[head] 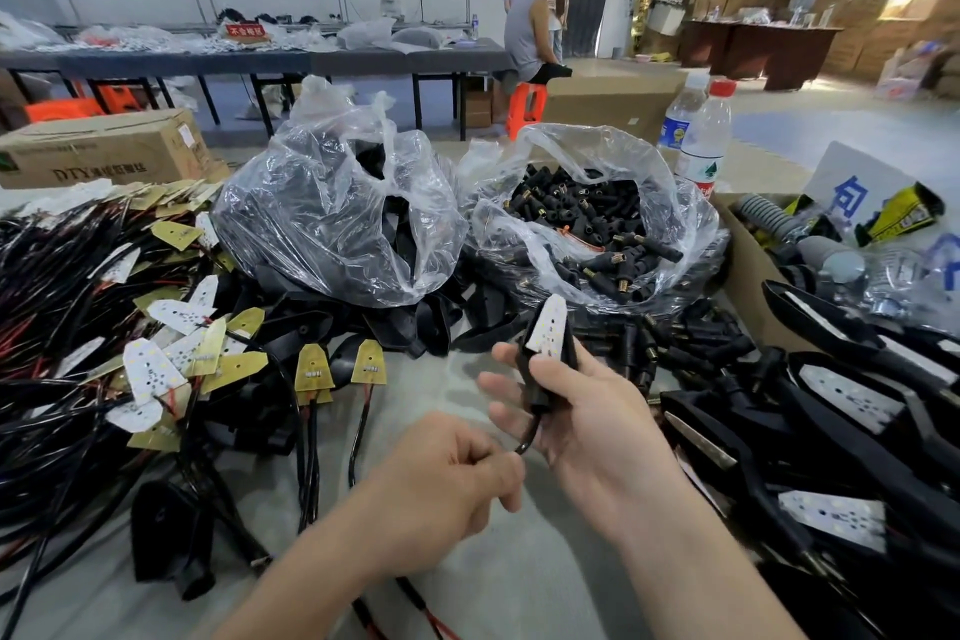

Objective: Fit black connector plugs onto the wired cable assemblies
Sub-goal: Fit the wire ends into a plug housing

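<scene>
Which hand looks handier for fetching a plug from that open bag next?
Probably the left hand: it only pinches the thin cable, while the right hand grips the assembly upright. The bag of plugs lies just ahead.

Both hands on one black cable assembly above cluttered table.

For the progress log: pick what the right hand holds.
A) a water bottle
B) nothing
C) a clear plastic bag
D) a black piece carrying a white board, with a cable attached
D: the right hand grips a black housing topped by a white board. Its cable runs down to the left hand, which pinches it.
</scene>
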The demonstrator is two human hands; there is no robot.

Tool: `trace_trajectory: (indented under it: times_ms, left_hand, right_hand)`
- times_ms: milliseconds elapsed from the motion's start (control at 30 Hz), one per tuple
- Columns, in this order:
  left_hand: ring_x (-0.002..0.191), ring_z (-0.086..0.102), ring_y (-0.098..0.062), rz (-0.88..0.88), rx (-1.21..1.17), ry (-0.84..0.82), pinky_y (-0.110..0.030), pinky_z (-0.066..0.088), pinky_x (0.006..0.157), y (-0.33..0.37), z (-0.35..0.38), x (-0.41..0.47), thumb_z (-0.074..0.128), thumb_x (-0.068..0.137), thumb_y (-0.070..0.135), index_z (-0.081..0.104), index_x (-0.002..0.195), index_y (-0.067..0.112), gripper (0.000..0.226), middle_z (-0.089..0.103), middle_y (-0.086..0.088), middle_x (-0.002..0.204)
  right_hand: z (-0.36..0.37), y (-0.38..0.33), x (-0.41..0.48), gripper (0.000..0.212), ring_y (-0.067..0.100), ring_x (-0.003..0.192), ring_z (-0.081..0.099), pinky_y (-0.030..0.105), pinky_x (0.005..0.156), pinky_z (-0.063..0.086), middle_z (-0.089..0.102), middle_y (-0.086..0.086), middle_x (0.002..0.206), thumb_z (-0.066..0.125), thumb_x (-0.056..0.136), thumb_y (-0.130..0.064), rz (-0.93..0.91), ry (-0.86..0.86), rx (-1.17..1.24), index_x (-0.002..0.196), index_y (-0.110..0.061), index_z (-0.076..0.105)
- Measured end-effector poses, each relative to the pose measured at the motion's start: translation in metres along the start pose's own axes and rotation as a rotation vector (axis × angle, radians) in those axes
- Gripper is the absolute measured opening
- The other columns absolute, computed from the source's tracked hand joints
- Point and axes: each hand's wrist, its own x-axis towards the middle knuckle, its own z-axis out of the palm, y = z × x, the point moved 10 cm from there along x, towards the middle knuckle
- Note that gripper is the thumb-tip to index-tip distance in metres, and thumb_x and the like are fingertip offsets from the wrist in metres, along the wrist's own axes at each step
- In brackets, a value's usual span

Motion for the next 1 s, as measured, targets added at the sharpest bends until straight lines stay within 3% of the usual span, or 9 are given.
trace_trajectory:
  times_ms: [100, 267, 333, 400, 500, 567, 667, 833, 1000]
  left_hand:
    - [0.035, 0.037, -0.008, -0.012, -0.020, -0.195, -0.018, 0.030, 0.042, 0.001, 0.026, -0.004, 0.058, 0.102, 0.017, 0.071, 0.073, 0.007, 0.033, 0.054, -0.002, 0.044]
    - [0.052, 0.062, -0.017, -0.044, -0.140, -0.433, -0.028, 0.049, 0.055, 0.006, 0.048, -0.014, 0.056, 0.100, 0.035, 0.076, 0.091, 0.007, 0.036, 0.073, -0.012, 0.072]
    - [0.056, 0.066, -0.019, -0.088, -0.093, -0.273, -0.024, 0.050, 0.055, -0.004, 0.032, -0.004, 0.054, 0.103, 0.043, 0.076, 0.089, 0.002, 0.048, 0.075, -0.015, 0.075]
    - [0.052, 0.065, -0.019, -0.129, -0.047, 0.032, -0.023, 0.046, 0.050, -0.016, -0.001, 0.007, 0.050, 0.104, 0.045, 0.074, 0.082, 0.001, 0.055, 0.075, -0.019, 0.072]
    - [0.063, 0.070, -0.019, -0.071, -0.147, 0.326, -0.026, 0.051, 0.055, -0.020, -0.035, 0.009, 0.054, 0.101, 0.039, 0.075, 0.091, 0.011, 0.037, 0.077, -0.010, 0.080]
    - [0.077, 0.073, -0.017, 0.001, -0.328, 0.319, -0.026, 0.058, 0.065, -0.020, -0.035, 0.012, 0.053, 0.104, 0.026, 0.078, 0.100, 0.018, 0.026, 0.079, -0.006, 0.093]
    - [0.083, 0.073, -0.020, 0.072, -0.449, 0.314, -0.029, 0.060, 0.079, -0.018, -0.038, 0.015, 0.053, 0.103, 0.006, 0.081, 0.097, 0.016, 0.030, 0.079, -0.012, 0.097]
    - [0.085, 0.073, -0.024, 0.037, -0.553, 0.535, -0.028, 0.060, 0.075, -0.030, -0.063, 0.007, 0.058, 0.097, -0.003, 0.077, 0.095, 0.007, 0.021, 0.078, -0.017, 0.096]
    - [0.085, 0.076, -0.027, 0.002, -0.581, 0.573, -0.026, 0.060, 0.071, -0.036, -0.069, 0.004, 0.065, 0.092, -0.004, 0.074, 0.102, 0.003, 0.015, 0.078, -0.017, 0.096]
  right_hand:
    - [-0.004, -0.009, -0.004, 0.019, 0.017, 0.052, 0.059, 0.021, 0.040, 0.039, 0.076, 0.015, 0.091, 0.044, 0.103, 0.002, -0.092, 0.041, -0.101, 0.108, -0.001, 0.062]
    - [-0.001, -0.003, -0.006, 0.013, 0.014, 0.042, 0.049, 0.019, 0.035, 0.029, 0.075, 0.017, 0.086, 0.045, 0.101, 0.005, -0.066, 0.045, -0.170, 0.107, 0.000, 0.055]
    - [0.000, 0.003, -0.005, 0.013, 0.015, 0.040, 0.046, 0.019, 0.033, 0.028, 0.074, 0.017, 0.080, 0.049, 0.098, 0.006, -0.022, 0.037, -0.236, 0.108, -0.001, 0.054]
    - [0.001, 0.008, -0.005, 0.011, 0.015, 0.039, 0.044, 0.019, 0.035, 0.028, 0.070, 0.012, 0.069, 0.055, 0.095, 0.005, 0.024, 0.013, -0.321, 0.102, -0.004, 0.056]
    - [0.004, 0.013, -0.005, 0.010, 0.013, 0.036, 0.042, 0.017, 0.035, 0.025, 0.064, 0.011, 0.065, 0.061, 0.091, 0.003, 0.050, -0.038, -0.432, 0.094, -0.006, 0.057]
    - [0.004, 0.017, -0.004, 0.011, 0.013, 0.035, 0.041, 0.016, 0.036, 0.025, 0.065, 0.013, 0.068, 0.063, 0.089, 0.003, 0.051, -0.042, -0.496, 0.096, -0.005, 0.059]
    - [0.004, 0.023, -0.003, 0.009, 0.014, 0.035, 0.042, 0.016, 0.037, 0.027, 0.068, 0.011, 0.068, 0.064, 0.089, 0.001, 0.055, -0.056, -0.570, 0.096, -0.002, 0.062]
    - [0.004, 0.031, -0.004, 0.013, 0.015, 0.042, 0.048, 0.018, 0.038, 0.032, 0.069, 0.008, 0.075, 0.067, 0.094, -0.013, 0.106, -0.082, -0.596, 0.104, -0.004, 0.068]
    - [0.003, 0.022, -0.002, 0.005, 0.013, 0.036, 0.040, 0.017, 0.038, 0.028, 0.069, 0.007, 0.070, 0.068, 0.093, -0.010, 0.013, -0.056, -0.648, 0.097, -0.008, 0.068]
